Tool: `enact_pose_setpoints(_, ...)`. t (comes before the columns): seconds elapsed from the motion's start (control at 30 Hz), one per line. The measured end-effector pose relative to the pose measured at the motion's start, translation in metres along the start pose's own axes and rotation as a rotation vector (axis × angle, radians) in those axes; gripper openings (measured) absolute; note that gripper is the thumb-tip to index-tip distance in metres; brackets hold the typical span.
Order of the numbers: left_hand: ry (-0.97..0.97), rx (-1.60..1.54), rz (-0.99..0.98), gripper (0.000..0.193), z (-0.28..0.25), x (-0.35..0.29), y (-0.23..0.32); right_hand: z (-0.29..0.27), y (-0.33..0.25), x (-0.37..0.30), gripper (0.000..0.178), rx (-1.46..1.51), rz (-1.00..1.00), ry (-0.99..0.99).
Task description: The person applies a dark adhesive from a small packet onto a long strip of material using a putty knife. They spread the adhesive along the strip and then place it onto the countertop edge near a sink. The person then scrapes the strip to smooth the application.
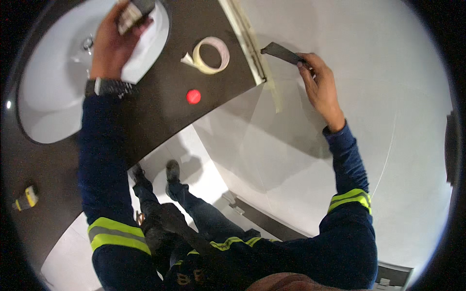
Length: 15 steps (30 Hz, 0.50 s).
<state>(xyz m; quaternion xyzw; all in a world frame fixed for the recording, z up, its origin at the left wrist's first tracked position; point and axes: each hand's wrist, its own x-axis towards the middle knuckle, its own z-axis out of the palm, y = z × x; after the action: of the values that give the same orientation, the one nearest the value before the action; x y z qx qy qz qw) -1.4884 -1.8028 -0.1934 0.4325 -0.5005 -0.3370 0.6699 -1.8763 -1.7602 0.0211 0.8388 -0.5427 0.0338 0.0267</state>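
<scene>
My left hand [114, 46] is raised over the white sink, its fingers closed around a blurred object [135, 14], pale on one side and dark on the other. I cannot make out its kind. At the wall, my right hand [320, 85] pinches one end of a thin, flat, dark strip [282, 52]. The strip's free end points left, near the tape-lined joint [250, 46] where the dark countertop meets the wall. Between my hands, a roll of masking tape [225, 53] with a loose end lies on the countertop. A small red round cap [193, 96] sits near the front edge.
The white oval sink [46, 104] with a metal drain is set into the dark countertop [160, 109]. A small yellow and dark tool [28, 198] rests at the far left. A pale wall [388, 97] rises on the right. My feet stand on white floor tiles below.
</scene>
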Motion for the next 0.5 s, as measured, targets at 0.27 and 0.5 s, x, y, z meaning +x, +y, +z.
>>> enact_pose_setpoints(0.27,0.011,-0.873,-0.638,0.052,0.086,-0.122,0.146,-0.005,-0.087,-0.056,0.029,0.779,0.017,0.519)
enact_pose_setpoints(0.5,-0.052,-1.229,-0.703,0.038,0.13,-0.13,0.228,-0.011,-0.087,-0.087,0.032,0.699,-0.118,0.546)
